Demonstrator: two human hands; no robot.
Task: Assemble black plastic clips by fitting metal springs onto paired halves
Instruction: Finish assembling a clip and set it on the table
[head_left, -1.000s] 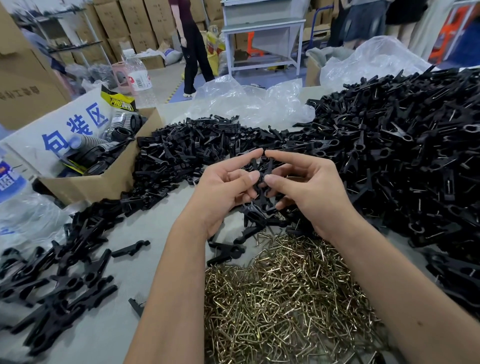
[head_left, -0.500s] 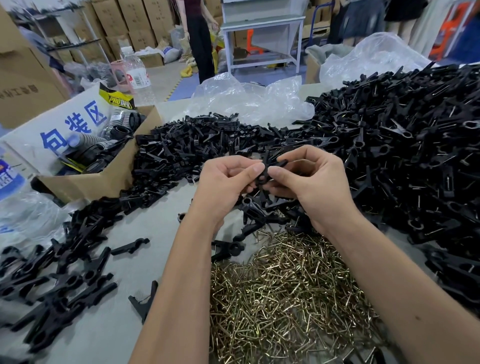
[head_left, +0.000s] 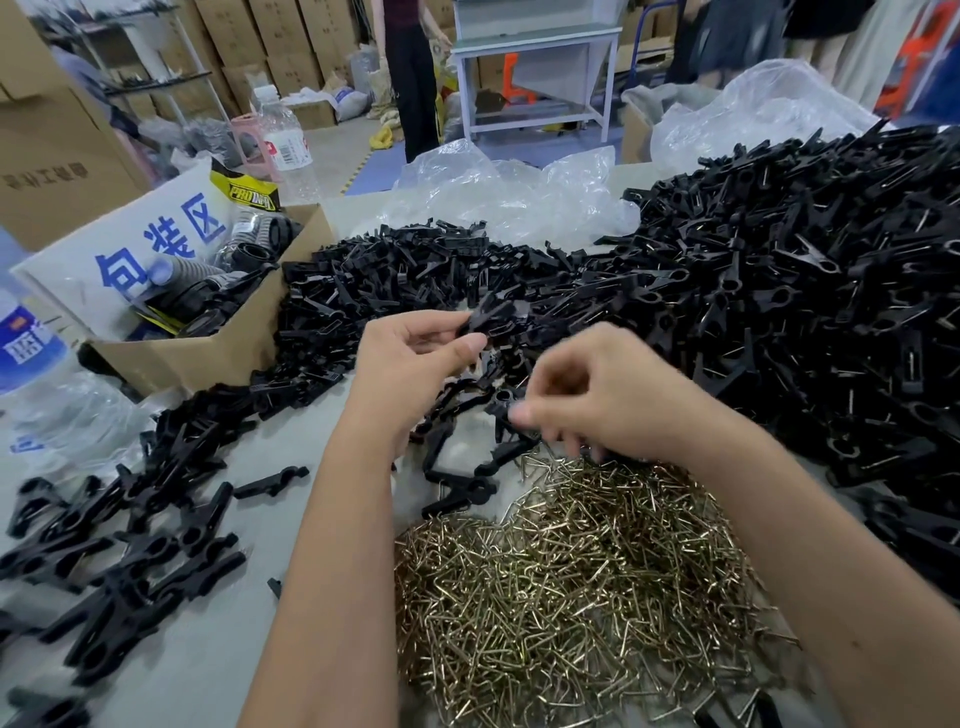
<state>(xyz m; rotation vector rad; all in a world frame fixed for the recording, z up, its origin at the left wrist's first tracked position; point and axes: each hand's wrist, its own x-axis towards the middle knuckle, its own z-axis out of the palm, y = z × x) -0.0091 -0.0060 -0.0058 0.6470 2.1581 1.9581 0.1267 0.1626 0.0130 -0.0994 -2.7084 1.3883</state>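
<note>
While left hand (head_left: 415, 358) pinches paired clip halves (head_left: 485, 319) mid-frame | right hand (head_left: 597, 400) curls over spring pile (head_left: 571, 571), grip unclear | risk: halves slip apart; tangled springs lift together.

hands parted, right hand (head_left: 597, 395) dropped to springs (head_left: 571, 582)

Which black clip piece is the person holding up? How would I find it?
Start at the shiny pile of metal springs near the bottom, then follow the left arm up to the left hand. The black clip piece sits pinched at its fingertips. Unlike the pieces heaped on the table, it is lifted up in the air.
</note>
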